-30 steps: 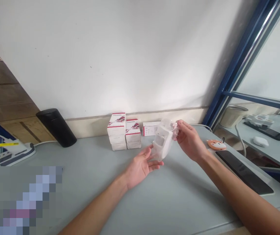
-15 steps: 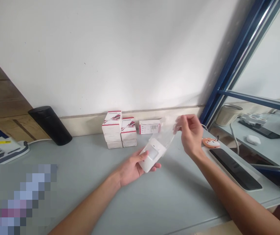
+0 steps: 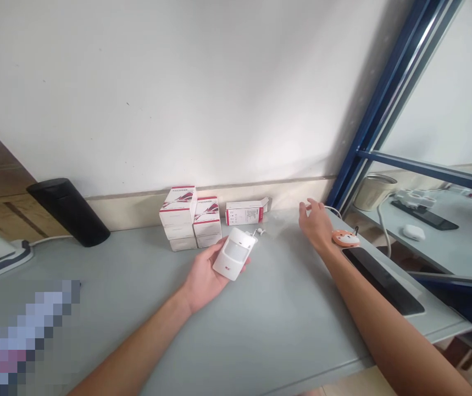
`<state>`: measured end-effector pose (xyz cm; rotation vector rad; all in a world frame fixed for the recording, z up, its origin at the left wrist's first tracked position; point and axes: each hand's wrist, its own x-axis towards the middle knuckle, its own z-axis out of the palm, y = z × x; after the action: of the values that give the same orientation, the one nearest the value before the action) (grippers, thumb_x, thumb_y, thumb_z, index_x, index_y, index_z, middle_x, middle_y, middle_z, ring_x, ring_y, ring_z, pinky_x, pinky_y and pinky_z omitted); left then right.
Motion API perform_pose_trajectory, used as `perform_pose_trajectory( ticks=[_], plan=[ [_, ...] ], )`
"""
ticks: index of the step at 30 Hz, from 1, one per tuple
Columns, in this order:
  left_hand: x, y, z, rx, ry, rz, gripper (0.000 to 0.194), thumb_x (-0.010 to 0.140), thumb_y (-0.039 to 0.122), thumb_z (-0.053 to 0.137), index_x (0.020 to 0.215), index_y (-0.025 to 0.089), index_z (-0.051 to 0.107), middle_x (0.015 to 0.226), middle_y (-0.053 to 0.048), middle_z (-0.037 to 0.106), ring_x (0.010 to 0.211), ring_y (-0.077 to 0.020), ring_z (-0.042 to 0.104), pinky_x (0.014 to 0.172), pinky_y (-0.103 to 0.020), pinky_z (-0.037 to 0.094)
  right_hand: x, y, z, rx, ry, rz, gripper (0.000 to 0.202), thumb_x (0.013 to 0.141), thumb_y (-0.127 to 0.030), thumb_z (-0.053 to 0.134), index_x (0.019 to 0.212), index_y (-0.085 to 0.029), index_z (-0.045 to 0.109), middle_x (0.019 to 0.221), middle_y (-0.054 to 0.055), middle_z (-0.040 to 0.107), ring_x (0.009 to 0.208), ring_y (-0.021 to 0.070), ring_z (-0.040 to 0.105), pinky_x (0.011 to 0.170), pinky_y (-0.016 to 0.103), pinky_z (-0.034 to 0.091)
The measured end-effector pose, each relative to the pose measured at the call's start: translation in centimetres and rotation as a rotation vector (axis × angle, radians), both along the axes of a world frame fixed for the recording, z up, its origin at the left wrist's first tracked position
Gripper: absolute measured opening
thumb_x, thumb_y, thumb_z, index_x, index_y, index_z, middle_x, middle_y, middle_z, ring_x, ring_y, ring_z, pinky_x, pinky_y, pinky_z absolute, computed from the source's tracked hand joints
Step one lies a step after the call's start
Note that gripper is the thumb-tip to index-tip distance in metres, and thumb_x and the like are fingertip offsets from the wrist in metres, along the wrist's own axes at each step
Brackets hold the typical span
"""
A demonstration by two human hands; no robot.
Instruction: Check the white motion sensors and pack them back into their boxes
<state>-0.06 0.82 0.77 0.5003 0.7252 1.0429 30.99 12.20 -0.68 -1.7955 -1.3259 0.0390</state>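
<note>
My left hand is wrapped round a white motion sensor, which has a pale window on its front and a thin antenna at its top. The sensor is tilted above the grey table. Over to the right, my right hand has its fingers apart and slightly bent, with nothing visible in them. Beside it, a clear plastic bag lies on the table, hard to make out. A small white part is just behind the sensor's antenna.
Several white-and-red boxes stand stacked near the wall, with an opened box on its side next to them. A black cylinder is at left. An orange animal-shaped item and a black-topped device lie right, beside a blue-framed window.
The plastic bag has come off the sensor, and my right hand has let it go onto the table. My left hand still holds the sensor, its front now fully uncovered.
</note>
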Motion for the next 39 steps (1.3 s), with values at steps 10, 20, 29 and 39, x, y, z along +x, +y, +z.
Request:
perform_pose_trajectory(
  ticks=[10,20,29,39],
  plan=[
    [0.1,-0.6,1.2,0.022,-0.002,0.067,0.032,0.093,0.021,0.065,0.124,0.014,0.069,0.126,-0.017,0.076,0.105,-0.0355,0.078,0.081,-0.04,0.06,-2.8,-1.2,0.7,0.115,-0.012,0.304,0.041,0.102,-0.046,0.047,0.121,-0.022,0.074,0.12,0.014,0.067,0.082,0.0229,0.062,0.084,0.042,0.052],
    [0.5,-0.9,1.3,0.136,0.039,-0.05,0.043,0.101,0.03,0.055,0.138,0.012,0.066,0.127,-0.017,0.075,0.105,-0.0312,0.074,0.095,-0.042,0.053,-8.7,-6.5,2.5,-0.298,0.726,1.076,0.044,0.093,-0.067,0.069,0.092,-0.024,0.075,0.079,-0.001,0.059,0.064,0.0125,0.038,0.061,0.029,0.034],
    [0.7,-1.0,0.7,0.134,0.128,-0.277,0.056,0.107,0.052,0.05,0.143,0.012,0.063,0.126,-0.02,0.073,0.093,-0.0237,0.068,0.098,-0.041,0.048,-6.2,-3.6,2.9,-0.1,1.107,0.73,0.04,0.075,-0.059,0.087,0.08,-0.022,0.071,0.061,-0.007,0.033,0.055,0.0101,0.023,0.049,0.028,0.024],
    [-0.6,0.0,1.2,0.08,0.177,-0.429,0.053,0.105,0.049,0.056,0.142,0.012,0.062,0.116,-0.02,0.074,0.087,-0.0224,0.069,0.09,-0.037,0.05,0.9,-0.2,3.7,0.177,1.253,0.546,0.042,0.066,-0.049,0.094,0.082,-0.022,0.067,0.065,-0.008,0.042,0.048,0.0065,0.026,0.039,0.027,0.023]
  ],
)
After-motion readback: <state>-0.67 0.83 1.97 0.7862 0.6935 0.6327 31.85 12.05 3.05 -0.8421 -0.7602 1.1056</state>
